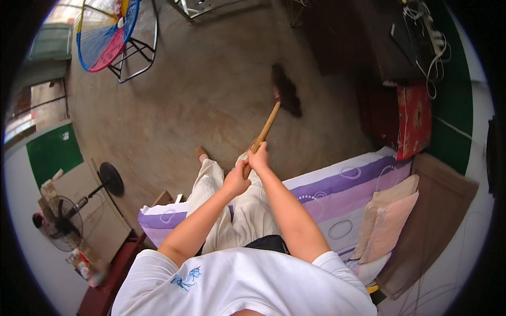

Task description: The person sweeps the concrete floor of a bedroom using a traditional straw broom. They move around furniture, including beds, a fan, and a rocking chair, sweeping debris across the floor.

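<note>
Both my hands grip the light wooden stick of a broom (266,126), which slants away from me over the floor. My left hand (237,179) is wrapped round the stick's near end, close to my knees. Just beyond it, my right hand (258,157) closes round the stick a little higher up. At the far end, the dark, blurred broom head (288,92) rests on or just above the brown concrete floor (211,89).
Behind my legs stretches a seat with a purple-striped cover (329,195), with pale cushions (387,216) on its right. A red patterned box (414,121) and cables (435,47) are at right. A colourful round chair (110,34) stands far left; a black fan (63,224) is near left.
</note>
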Demonstrator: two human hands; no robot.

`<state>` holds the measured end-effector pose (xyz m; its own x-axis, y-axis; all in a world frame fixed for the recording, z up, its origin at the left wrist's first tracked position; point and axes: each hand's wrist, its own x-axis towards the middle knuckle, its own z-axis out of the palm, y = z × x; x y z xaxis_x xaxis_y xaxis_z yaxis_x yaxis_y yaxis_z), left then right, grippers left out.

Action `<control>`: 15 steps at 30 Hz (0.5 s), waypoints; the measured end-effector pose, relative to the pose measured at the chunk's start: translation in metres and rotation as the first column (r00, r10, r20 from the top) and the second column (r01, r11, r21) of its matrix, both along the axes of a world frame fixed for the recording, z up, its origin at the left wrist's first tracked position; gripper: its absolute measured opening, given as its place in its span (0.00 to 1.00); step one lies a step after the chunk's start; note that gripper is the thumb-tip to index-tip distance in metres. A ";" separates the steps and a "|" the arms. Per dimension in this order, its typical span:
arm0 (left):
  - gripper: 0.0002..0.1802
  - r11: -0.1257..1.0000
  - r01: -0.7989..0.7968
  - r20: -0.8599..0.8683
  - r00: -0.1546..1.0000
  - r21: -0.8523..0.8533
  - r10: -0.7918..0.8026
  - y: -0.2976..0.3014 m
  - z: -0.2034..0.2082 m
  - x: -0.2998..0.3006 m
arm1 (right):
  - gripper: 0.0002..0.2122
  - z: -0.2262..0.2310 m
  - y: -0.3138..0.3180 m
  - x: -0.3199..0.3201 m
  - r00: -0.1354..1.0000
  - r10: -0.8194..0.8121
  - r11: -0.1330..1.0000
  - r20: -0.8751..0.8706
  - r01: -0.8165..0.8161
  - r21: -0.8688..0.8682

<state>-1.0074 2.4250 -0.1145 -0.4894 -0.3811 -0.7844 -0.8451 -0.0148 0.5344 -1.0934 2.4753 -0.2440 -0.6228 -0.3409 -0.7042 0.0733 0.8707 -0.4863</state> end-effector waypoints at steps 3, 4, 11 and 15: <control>0.32 0.999 -0.053 0.032 0.998 0.005 0.053 0.001 -0.005 0.036 | 0.24 -0.010 0.001 0.043 0.996 0.048 0.998 0.072 -0.044 -0.055; 0.31 0.995 -0.102 0.032 0.994 -0.005 0.102 0.002 -0.002 0.055 | 0.24 0.001 -0.005 0.058 0.989 0.086 0.996 0.123 -0.085 -0.018; 0.33 0.927 -0.368 0.087 0.928 0.069 0.362 -0.038 0.043 0.104 | 0.27 0.068 -0.067 0.097 0.924 0.260 0.964 0.279 -0.266 -0.020; 0.32 0.890 -0.445 0.013 0.895 0.094 0.446 -0.086 0.051 0.089 | 0.28 0.072 -0.114 0.079 0.957 0.256 0.961 0.133 -0.237 -0.143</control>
<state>-0.9188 2.3390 -0.0639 -0.2924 -0.4871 -0.8229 -0.7330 -0.4385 0.5200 -1.0147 2.3612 -0.1724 -0.3995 -0.5610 -0.7250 -0.0566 0.8045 -0.5913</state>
